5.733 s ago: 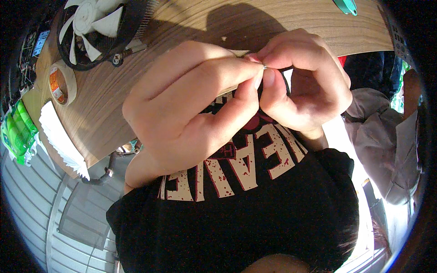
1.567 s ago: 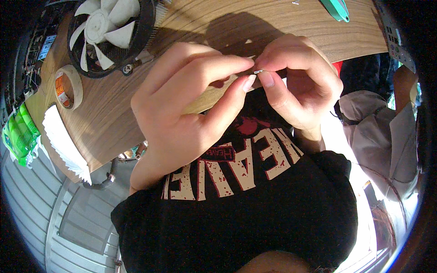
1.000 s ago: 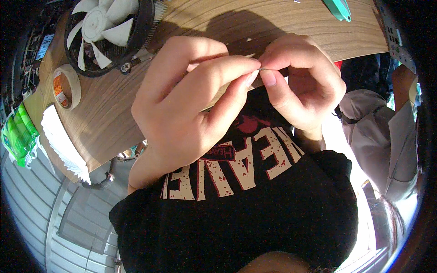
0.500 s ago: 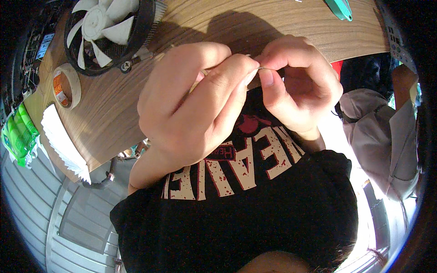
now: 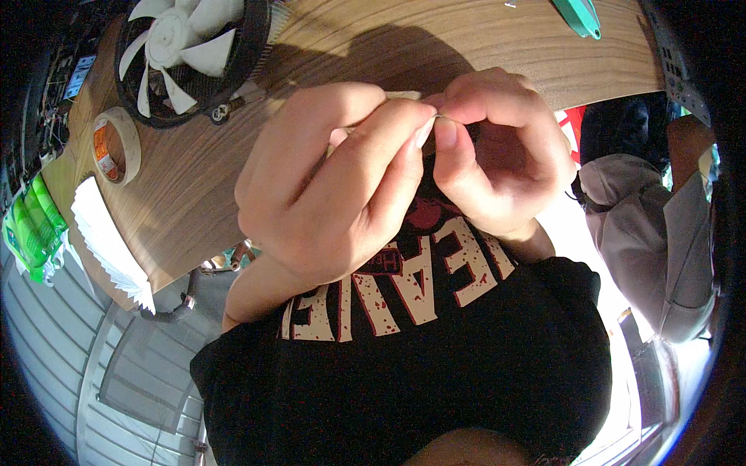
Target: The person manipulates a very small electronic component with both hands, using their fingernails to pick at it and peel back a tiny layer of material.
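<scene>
My left hand (image 5: 326, 182) and my right hand (image 5: 505, 147) meet above the table's near edge, in front of my black shirt. Each pinches with thumb and forefinger, the fingertips almost touching. Between them a sliver of a thin, wire-like piece (image 5: 438, 117) shows; it is too small to name surely, and most of it is covered by the fingers. The other fingers of my left hand are curled in. Those of my right hand bend into a loose ring. Just past the left fingers, a pale edge of something (image 5: 404, 95) peeks out; its kind is unclear.
A white-bladed cooling fan (image 5: 167, 43) on a finned heatsink lies at the far left of the wooden table (image 5: 194, 210). Nearer are a tape roll (image 5: 130, 147), folded white paper (image 5: 109, 241) and a green packet (image 5: 37, 233). A teal tool (image 5: 579, 17) lies far right, beyond a grey fabric seat (image 5: 633, 225).
My right hand has shifted slightly left and its thumb tip now sits closer to the left fingertips. The pale edge beyond the left hand shows more. Both pinches stay closed.
</scene>
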Motion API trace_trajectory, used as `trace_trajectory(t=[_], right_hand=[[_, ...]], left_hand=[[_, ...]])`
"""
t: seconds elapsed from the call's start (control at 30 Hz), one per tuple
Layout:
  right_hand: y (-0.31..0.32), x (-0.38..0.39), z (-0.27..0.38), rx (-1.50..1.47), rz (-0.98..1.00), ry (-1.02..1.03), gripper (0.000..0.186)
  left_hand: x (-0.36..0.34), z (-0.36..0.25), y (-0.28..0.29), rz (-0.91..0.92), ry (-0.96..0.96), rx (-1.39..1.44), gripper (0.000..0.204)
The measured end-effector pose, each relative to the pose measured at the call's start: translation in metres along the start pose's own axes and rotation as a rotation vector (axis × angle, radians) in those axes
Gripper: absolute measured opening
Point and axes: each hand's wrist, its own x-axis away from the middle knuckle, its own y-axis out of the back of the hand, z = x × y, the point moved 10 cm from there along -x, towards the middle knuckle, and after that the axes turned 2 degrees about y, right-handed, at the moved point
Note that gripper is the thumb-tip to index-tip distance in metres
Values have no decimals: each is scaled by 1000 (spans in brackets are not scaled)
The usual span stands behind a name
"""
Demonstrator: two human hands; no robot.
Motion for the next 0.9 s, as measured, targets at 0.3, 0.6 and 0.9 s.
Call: trace_trajectory(t=[0.3,0.6,0.9], right_hand=[[7,-2,-10,-25,-127,-126,11],[10,-24,13,104,126,9,16],[24,-34,8,276,183,-28,9]], left_hand=[[-5,3,2,-8,92,-13,12],[-13,31,-25,197,372,502,12],[-8,35,-31,284,435,474,10]])
